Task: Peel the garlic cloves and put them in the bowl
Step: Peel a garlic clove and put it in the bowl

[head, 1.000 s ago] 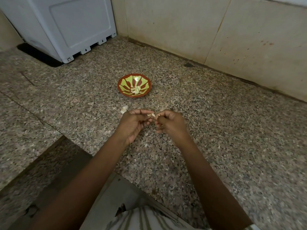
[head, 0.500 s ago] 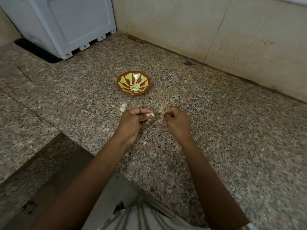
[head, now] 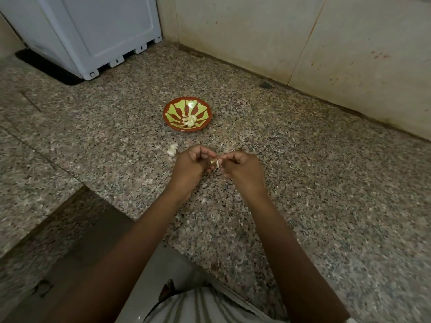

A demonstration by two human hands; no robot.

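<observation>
While a white appliance point(head: 93, 31) stands behind and left of the bowl point(head: 172, 110), peeled cloves point(head: 190, 120) lie inside it and a loose garlic piece point(head: 172, 150) lies just before it. Speckled granite counter point(head: 314, 183) meets a tiled wall point(head: 291, 38). Nearer than the bowl, the left hand point(head: 189, 167) and right hand point(head: 242, 170) meet, fingers curled, pinching one garlic clove point(head: 217, 163).
</observation>
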